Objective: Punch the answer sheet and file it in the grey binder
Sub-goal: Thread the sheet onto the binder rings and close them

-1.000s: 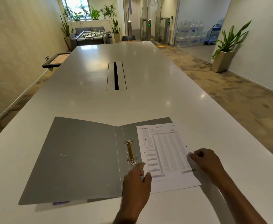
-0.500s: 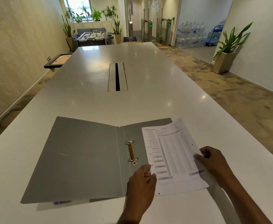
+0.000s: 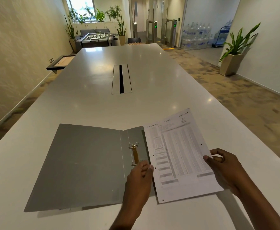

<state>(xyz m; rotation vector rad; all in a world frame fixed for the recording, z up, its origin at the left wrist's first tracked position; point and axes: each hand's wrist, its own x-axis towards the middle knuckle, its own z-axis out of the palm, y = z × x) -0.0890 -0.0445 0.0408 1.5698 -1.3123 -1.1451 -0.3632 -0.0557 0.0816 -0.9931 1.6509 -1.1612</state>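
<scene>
White printed answer sheet (image 3: 179,155) beside open grey binder (image 3: 86,163): light, floppy; left hand (image 3: 140,176), right hand (image 3: 225,168) pinching side edges.

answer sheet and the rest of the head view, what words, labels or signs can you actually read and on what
On the answer sheet: a heading, a logo line and an answer grid, all too blurred to read.
On the grey binder: no text shows.
On the turnstile gates: lit green arrow signs, no words.
On the water bottles: blue labels, too small to read.
Nothing can be quoted.
</scene>
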